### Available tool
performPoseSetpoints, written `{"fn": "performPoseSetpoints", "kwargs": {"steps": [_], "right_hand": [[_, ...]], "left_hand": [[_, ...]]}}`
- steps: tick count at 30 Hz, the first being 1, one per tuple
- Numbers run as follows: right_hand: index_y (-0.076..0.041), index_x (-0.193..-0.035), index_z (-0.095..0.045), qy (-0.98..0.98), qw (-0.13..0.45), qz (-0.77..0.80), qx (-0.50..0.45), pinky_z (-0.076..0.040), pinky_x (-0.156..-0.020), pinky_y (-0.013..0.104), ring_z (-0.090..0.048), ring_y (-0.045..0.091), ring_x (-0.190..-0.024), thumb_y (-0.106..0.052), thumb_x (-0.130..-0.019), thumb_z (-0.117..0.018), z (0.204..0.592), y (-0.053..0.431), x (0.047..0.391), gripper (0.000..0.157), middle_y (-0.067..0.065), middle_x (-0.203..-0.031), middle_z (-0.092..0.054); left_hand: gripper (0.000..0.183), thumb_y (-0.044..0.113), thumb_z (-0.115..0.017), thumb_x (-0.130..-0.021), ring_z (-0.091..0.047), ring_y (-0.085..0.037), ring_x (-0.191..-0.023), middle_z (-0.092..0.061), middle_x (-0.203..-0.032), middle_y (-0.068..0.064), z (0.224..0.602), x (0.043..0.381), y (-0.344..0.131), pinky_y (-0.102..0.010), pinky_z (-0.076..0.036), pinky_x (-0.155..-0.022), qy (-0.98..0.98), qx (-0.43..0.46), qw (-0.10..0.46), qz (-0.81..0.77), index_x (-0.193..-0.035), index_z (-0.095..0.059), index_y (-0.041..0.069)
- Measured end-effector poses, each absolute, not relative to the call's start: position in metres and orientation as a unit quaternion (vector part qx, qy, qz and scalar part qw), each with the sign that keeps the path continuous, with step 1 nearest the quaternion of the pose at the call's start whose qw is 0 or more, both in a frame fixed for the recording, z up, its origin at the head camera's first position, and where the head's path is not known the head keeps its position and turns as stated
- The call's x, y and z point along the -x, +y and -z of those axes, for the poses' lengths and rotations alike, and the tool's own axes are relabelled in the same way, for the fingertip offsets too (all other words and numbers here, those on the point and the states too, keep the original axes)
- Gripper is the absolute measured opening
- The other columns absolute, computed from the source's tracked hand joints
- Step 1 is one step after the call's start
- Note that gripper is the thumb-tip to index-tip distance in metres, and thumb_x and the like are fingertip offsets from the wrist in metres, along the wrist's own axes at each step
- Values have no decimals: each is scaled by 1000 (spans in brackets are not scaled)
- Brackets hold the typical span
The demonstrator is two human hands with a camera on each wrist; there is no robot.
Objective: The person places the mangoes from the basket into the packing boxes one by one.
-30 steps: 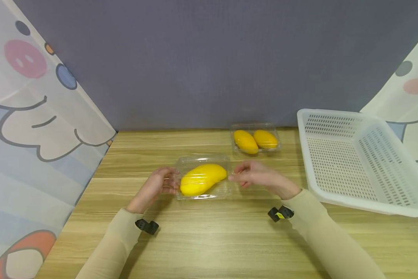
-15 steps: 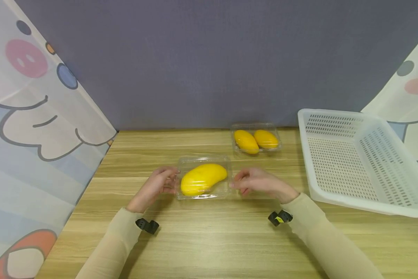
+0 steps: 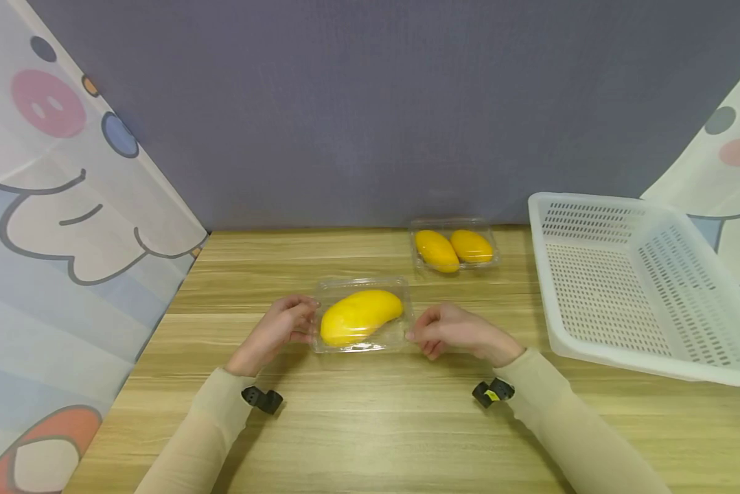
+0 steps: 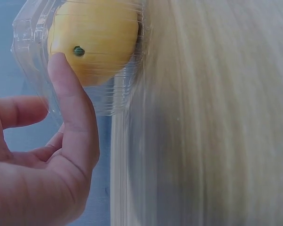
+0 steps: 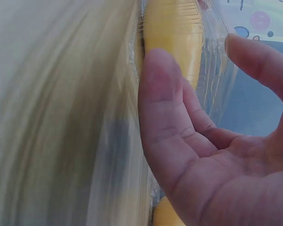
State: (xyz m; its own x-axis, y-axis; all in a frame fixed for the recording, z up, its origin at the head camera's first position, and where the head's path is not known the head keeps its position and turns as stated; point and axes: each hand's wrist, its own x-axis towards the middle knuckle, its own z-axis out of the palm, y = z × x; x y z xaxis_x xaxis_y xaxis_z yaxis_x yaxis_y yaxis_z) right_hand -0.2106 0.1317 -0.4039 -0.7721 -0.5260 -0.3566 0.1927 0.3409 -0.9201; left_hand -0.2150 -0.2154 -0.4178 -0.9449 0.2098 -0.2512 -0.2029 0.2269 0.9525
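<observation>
A clear plastic clamshell box (image 3: 364, 346) with its lid down lies on the wooden table in front of me. Inside it is a large yellow mango (image 3: 360, 317), its green stem end facing the left wrist view. My left hand (image 3: 276, 329) pinches the left edge of the box, one finger at the rim and another against the side wall (image 4: 115, 94). At the opposite end, my right hand (image 3: 459, 333) pinches the right edge near the front corner, its fingertips (image 5: 162, 75) curled around the rim.
Against the back wall stands a second clear box (image 3: 421, 264) with two orange-yellow mangoes (image 3: 436, 250) in it. A white perforated plastic basket (image 3: 558, 329) takes up the right side of the table (image 3: 370, 425).
My right hand has slid toward me along the box's right edge, from about its middle to near the front corner. The left hand and the box have barely moved.
</observation>
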Motion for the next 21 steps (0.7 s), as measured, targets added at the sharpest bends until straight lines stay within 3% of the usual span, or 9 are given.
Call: {"fn": "performPoseSetpoints", "kwargs": {"steps": [9, 21], "right_hand": [[10, -95, -64, 724, 343, 590, 102, -58, -60, 29, -62, 17, -62, -19, -94, -69, 408, 127, 207, 29, 11, -77, -66], [5, -87, -62, 699, 357, 611, 104, -55, -55, 24, -59, 14, -57, -16, -95, -62, 413, 122, 206, 23, 7, -71, -64]], "left_hand": [[42, 24, -52, -107, -61, -22, -84, -58, -103, -13, 417, 215, -214, -33, -60, -75, 770, 1, 164, -616, -132, -51, -9], [41, 25, -52, -107, -62, -21, -82, -58, -101, -13, 418, 217, -213, -33, -60, -74, 769, 1, 165, -618, -131, -51, -9]]}}
